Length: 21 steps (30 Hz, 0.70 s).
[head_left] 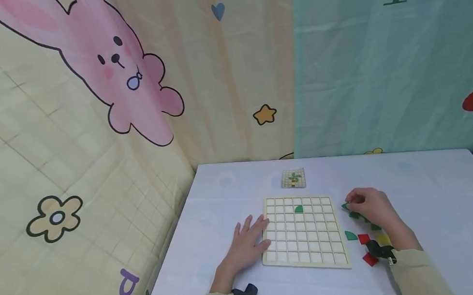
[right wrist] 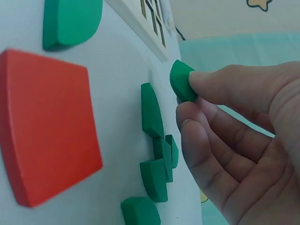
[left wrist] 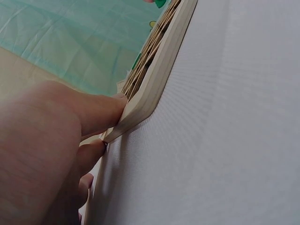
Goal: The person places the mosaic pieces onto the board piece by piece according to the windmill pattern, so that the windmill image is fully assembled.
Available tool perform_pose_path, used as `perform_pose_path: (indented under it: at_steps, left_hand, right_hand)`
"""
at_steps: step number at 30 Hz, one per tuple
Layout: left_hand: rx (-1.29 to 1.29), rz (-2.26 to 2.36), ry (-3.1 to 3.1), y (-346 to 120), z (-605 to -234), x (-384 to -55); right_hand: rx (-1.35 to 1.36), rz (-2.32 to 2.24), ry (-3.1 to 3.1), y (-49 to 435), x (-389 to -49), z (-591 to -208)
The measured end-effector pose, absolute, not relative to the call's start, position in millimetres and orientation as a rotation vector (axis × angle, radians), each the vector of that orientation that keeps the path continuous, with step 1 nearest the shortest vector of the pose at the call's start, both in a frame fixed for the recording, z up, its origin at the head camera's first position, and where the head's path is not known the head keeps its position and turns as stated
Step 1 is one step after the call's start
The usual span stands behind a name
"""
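From where I stand, the person's right hand [head_left: 370,207] grasps a small green block [right wrist: 182,80] between thumb and fingertips, just off the right edge of a wooden grid board [head_left: 311,229]. Whether that block touches the table I can't tell. The left hand [head_left: 247,241] has its fingers spread and extended, touching the board's left edge and clenching nothing. One green quarter-round block [head_left: 298,209] sits in the grid's upper part. Below the right hand lie more green blocks [head_left: 354,215] in a loose cluster, then two red blocks [head_left: 370,260] and a yellow block [head_left: 382,238]. A small pattern card [head_left: 293,179] showing a green plant-like figure lies just beyond the board on the white-covered table [head_left: 455,220].
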State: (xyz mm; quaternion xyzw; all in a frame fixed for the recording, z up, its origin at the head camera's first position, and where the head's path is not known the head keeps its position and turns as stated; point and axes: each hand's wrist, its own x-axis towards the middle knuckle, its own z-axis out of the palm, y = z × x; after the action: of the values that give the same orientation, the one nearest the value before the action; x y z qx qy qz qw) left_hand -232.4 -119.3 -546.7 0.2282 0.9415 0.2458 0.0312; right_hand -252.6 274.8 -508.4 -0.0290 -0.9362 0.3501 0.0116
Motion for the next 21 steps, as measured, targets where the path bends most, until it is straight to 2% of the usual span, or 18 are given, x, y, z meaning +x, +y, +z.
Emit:
perform_pose_path:
  at_steps: [21]
  left_hand:
    - [0.712, 0.758, 2.902, -119.5, -548.3, -233.3]
  right_hand:
    - [-0.004, 1.199, -2.834, 236.0, -252.4, -511.0]
